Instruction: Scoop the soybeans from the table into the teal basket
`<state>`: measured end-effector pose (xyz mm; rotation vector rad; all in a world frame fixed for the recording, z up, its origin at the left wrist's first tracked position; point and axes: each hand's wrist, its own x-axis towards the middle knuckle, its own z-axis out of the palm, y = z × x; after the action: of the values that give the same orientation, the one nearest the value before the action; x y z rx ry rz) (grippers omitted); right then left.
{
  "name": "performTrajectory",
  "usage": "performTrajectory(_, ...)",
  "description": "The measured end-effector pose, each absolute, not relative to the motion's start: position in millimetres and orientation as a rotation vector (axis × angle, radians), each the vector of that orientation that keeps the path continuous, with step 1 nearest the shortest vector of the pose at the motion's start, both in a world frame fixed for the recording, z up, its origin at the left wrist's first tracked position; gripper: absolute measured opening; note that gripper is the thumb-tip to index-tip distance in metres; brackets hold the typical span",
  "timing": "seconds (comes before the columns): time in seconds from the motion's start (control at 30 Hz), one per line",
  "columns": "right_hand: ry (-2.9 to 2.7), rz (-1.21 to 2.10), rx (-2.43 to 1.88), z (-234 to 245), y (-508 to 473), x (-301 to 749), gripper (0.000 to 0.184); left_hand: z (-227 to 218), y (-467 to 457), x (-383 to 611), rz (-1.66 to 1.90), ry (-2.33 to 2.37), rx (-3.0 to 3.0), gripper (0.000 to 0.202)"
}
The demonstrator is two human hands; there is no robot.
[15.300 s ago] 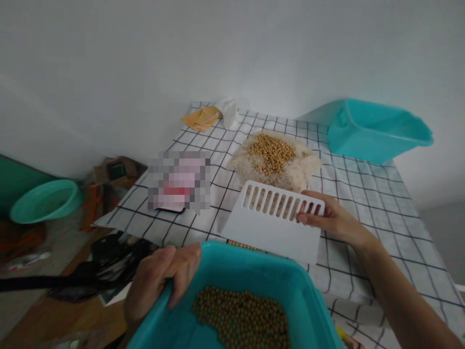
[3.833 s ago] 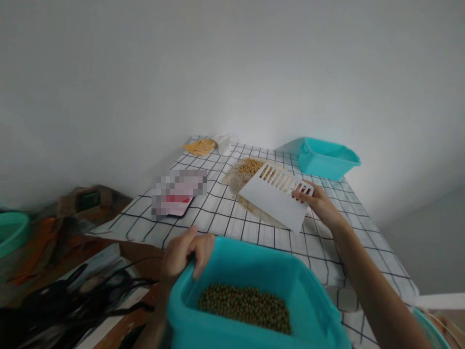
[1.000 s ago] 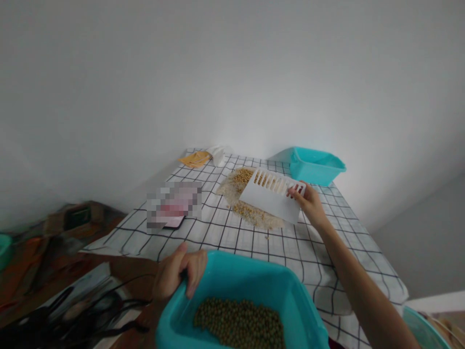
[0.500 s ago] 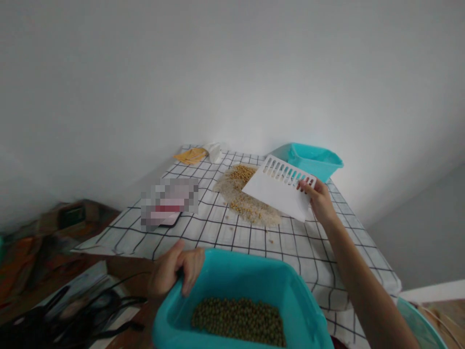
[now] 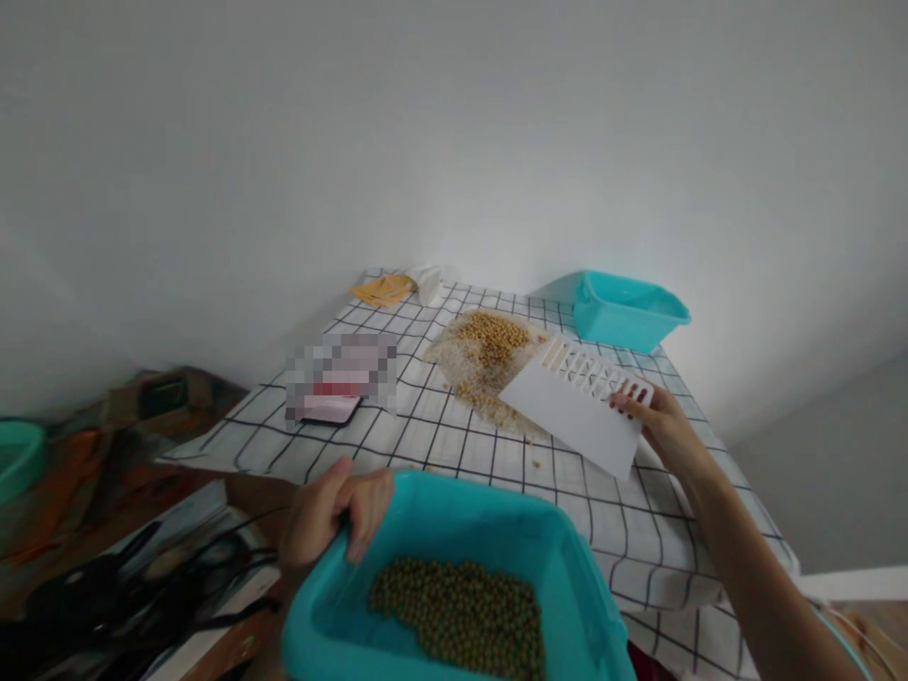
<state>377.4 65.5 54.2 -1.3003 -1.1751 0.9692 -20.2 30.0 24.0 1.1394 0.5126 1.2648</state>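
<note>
My left hand [image 5: 339,511] grips the left rim of a turquoise plastic basin [image 5: 468,501], fingers over its edge. Round, greenish-brown beans or peas [image 5: 468,610] cover part of the basin's floor. With my right hand [image 5: 656,421] I pinch the slotted edge of a flat white plastic scraper [image 5: 574,416], tilted over the table. Beside its far left corner, a pile of yellow soybeans [image 5: 489,336] lies on the cloth, mixed with pale grains that look like rice [image 5: 461,364].
A second turquoise basin [image 5: 628,317] stands at the table's back right. On the checked tablecloth [image 5: 418,430] lie a partly blurred pink item [image 5: 333,402], a yellow packet [image 5: 383,289] and a white bag [image 5: 426,282]. Dark straps and cables [image 5: 142,586] clutter the lower left.
My right hand has moved the scraper rightward and toward me, uncovering more of the soybean pile. The view has shifted slightly. My left hand keeps its grip on the basin.
</note>
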Motion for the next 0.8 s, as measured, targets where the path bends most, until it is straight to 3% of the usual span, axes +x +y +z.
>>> performTrajectory(0.5, -1.307, 0.775, -1.335, 56, 47, 408, 0.021, 18, 37, -30, 1.177, 0.493, 1.279, 0.072)
performTrajectory(0.8, -1.335, 0.745, -1.524, 63, 4, 422, 0.026, 21, 35, -27, 1.218, 0.475, 1.281, 0.073)
